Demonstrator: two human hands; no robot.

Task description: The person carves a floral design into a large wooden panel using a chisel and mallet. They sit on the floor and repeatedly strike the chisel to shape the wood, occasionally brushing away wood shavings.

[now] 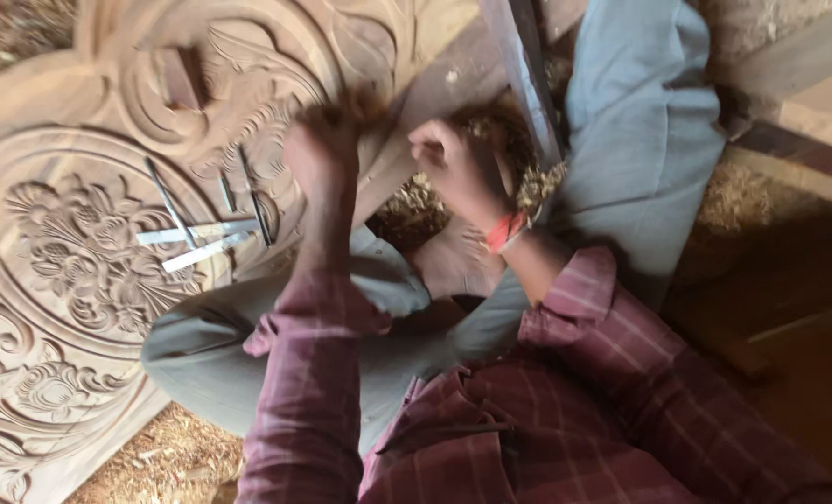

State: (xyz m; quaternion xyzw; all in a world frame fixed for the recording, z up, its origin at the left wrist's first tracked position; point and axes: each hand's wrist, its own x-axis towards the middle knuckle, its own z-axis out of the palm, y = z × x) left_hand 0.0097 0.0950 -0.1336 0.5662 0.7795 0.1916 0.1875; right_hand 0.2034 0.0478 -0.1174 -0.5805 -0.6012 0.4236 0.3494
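The carved wooden panel (80, 243) lies flat, covered in raised flowers and scrolls. Slim metal chisels (201, 238) rest on it.

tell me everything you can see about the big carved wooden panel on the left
The carved wooden panel lies flat and fills the left side of the view. It looks like pale, unfinished wood, cut in relief with flowers, scrolls and ringed borders. Several slim metal tools rest on it. The person's knee lies over its right edge, and the blurred left hand hovers above its upper part. Wood shavings lie beside its lower edge.

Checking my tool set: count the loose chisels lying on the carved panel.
5, though blur may hide more: two pale chisels crossing beside the flower carving, one thin dark tool left, two nearer the left hand.
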